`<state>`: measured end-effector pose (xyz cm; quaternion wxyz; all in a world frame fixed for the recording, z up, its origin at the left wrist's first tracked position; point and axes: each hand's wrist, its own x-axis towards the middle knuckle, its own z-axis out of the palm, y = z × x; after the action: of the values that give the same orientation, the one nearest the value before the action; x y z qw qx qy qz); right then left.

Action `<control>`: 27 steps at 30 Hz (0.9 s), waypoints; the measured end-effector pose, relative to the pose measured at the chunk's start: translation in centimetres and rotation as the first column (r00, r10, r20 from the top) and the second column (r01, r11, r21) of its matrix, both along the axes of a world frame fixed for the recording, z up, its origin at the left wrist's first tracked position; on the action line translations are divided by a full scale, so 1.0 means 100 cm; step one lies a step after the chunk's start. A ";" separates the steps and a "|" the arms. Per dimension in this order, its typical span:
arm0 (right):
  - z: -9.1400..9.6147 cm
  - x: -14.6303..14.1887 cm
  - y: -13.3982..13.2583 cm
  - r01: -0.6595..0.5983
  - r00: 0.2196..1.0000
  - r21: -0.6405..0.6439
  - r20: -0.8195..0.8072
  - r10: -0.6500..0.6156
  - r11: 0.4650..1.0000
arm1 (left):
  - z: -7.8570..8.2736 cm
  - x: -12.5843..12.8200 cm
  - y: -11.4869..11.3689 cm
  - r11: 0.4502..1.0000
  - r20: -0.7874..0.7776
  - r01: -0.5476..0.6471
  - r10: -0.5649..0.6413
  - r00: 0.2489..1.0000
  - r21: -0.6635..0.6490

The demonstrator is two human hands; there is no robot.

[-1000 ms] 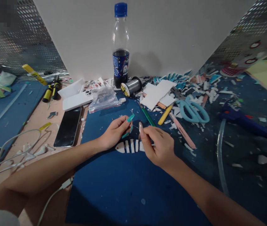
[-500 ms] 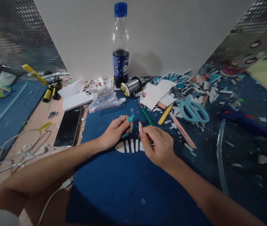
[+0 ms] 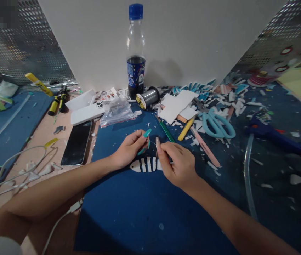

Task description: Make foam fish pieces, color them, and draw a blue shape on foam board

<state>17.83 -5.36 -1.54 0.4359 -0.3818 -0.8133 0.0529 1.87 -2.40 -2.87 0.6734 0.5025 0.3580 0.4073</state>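
A thin wire (image 3: 153,142) spans the small gap between my two hands, above the blue mat (image 3: 129,209). My left hand (image 3: 131,148) pinches one end between thumb and fingers with teal nails. The other end is pinched in my right hand (image 3: 179,163), its thumb and forefinger pressed together. Just below them on the mat lie white pieces (image 3: 143,165) set out like a fish skeleton; my right hand covers their right end. A spool of grey wire (image 3: 150,97) rests on its side farther back.
Behind the mat stand a cola bottle (image 3: 136,53) and a white panel (image 3: 187,42). Light-blue scissors (image 3: 216,124), a green pen-like tool (image 3: 166,131), a yellow cutter (image 3: 186,129) and foam scraps lie right. A phone (image 3: 77,143) and zip bag (image 3: 117,112) sit left; a blue glue gun (image 3: 275,132) far right.
Both hands stay nearly in place, still pinching. The wire between them looks slightly lower and straighter than before.
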 end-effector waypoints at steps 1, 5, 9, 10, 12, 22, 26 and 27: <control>0.000 0.000 0.000 0.004 1.000 0.005 -0.001 -0.004 1.000 | 0.000 0.000 0.000 1.000 0.004 0.000 0.000 1.000 0.001; -0.001 0.000 0.001 0.010 1.000 0.013 -0.001 -0.010 1.000 | -0.001 0.000 0.000 1.000 0.017 -0.003 0.003 1.000 0.009; -0.001 0.000 0.002 0.004 1.000 0.014 -0.002 -0.004 1.000 | -0.001 0.000 -0.001 1.000 0.007 0.002 -0.002 1.000 0.015; -0.001 0.000 0.001 0.005 1.000 0.015 -0.003 -0.005 1.000 | -0.001 0.000 -0.001 1.000 -0.002 0.003 -0.003 1.000 0.014; -0.001 0.000 0.001 0.005 1.000 0.017 -0.005 -0.005 1.000 | 0.000 0.000 -0.001 1.000 -0.016 -0.001 0.001 1.000 0.008; 0.000 0.000 0.001 0.017 1.000 0.008 0.005 -0.017 1.000 | 0.000 0.000 0.000 1.000 -0.020 -0.008 0.008 1.000 0.009; 0.001 0.000 0.001 0.012 1.000 0.000 0.011 -0.012 1.000 | 0.000 0.000 -0.001 1.000 -0.011 -0.003 0.004 1.000 0.004; 0.001 0.000 0.001 0.008 1.000 -0.001 0.012 -0.008 1.000 | 0.000 0.000 -0.001 1.000 -0.007 -0.004 0.004 1.000 0.005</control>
<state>17.81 -5.27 -1.41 0.4310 -0.3858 -0.8142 0.0493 1.90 -2.52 -2.86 0.6701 0.5047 0.3606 0.4077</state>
